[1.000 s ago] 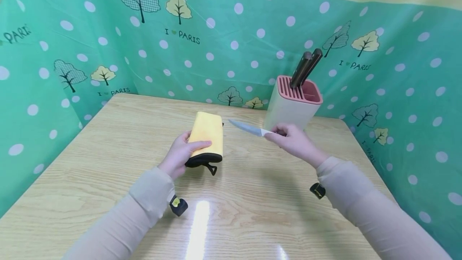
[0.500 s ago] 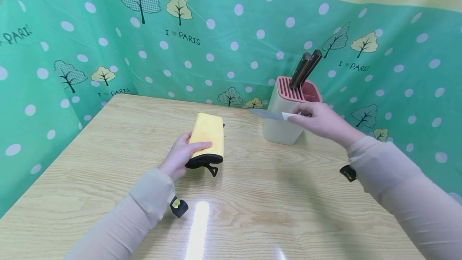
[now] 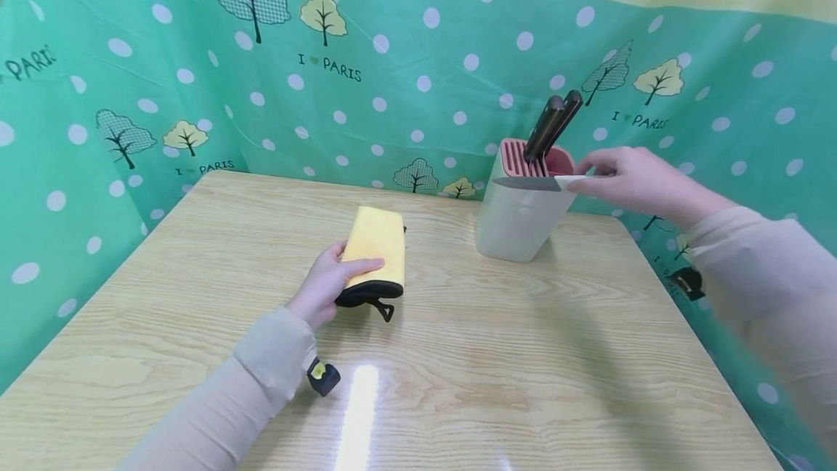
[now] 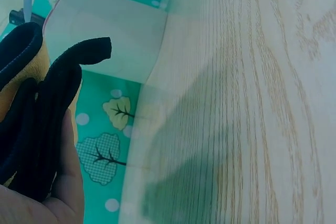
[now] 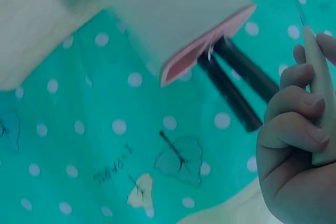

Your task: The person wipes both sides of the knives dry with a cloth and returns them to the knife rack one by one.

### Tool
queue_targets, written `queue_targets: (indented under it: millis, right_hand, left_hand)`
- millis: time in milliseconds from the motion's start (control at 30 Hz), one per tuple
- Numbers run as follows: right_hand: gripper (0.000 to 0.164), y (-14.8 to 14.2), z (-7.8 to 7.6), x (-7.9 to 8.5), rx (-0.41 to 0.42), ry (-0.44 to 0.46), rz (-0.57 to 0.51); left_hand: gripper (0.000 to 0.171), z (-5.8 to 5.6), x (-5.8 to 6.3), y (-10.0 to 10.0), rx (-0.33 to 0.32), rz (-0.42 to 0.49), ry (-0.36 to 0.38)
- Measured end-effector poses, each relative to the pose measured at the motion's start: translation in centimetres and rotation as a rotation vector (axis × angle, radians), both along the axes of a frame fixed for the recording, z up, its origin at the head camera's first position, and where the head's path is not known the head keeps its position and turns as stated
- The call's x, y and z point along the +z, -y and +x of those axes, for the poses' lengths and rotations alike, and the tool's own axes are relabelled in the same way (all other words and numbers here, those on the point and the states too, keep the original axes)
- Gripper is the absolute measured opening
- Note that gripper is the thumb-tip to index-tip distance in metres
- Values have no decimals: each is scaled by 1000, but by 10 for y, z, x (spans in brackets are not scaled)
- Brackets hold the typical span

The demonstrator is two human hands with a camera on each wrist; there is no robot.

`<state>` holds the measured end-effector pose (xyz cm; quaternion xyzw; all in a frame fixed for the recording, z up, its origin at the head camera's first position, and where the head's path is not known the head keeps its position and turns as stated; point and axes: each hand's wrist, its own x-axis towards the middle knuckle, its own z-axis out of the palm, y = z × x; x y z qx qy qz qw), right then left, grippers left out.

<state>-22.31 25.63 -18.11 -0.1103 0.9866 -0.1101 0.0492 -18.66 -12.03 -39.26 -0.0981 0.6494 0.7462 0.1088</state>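
Observation:
In the head view my left hand [image 3: 327, 280] grips a folded yellow cloth [image 3: 378, 235] with black trim, thumb on top. The cloth's black edging [image 4: 59, 85] and a loop-like strap end fill the left side of the left wrist view. My right hand [image 3: 634, 176] holds a kitchen knife [image 3: 526, 183] by its white handle [image 5: 321, 90], fingers curled round it. The blade points left and overlaps the upper front of a white knife block [image 3: 516, 227] with a pink slotted top. Two dark-handled knives [image 3: 548, 129] stand in the block.
A light wood table [image 3: 458, 355] runs beneath everything. Behind it and at both sides hangs a green dotted curtain [image 3: 418, 35] with printed trees. The pink top has narrow slots at its left and a wider compartment [image 3: 560, 160] at its right.
My right hand has carried the knife up and to the right, from in front of the block to the level of its top. The left hand and cloth have stayed put.

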Motion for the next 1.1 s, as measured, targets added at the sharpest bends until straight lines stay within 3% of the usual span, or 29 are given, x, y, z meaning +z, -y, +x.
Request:
queue_targets:
  millis: [433,600,867,1100]
  right_hand:
    - [70,-24,-8,38,-22,20,201]
    - [68,-30,-12,49,-2,-2,348]
    - [51,-38,-20,52,4,-51,484]
    - [41,-37,-26,49,15,-113,535]
  left_hand:
    - [78,0,-1,0,-7,8,5]
    - [77,0,-2,0,-8,14,8]
    - [78,1,-1,0,-12,12,13]
    - [79,2,0,1,-14,7,21]
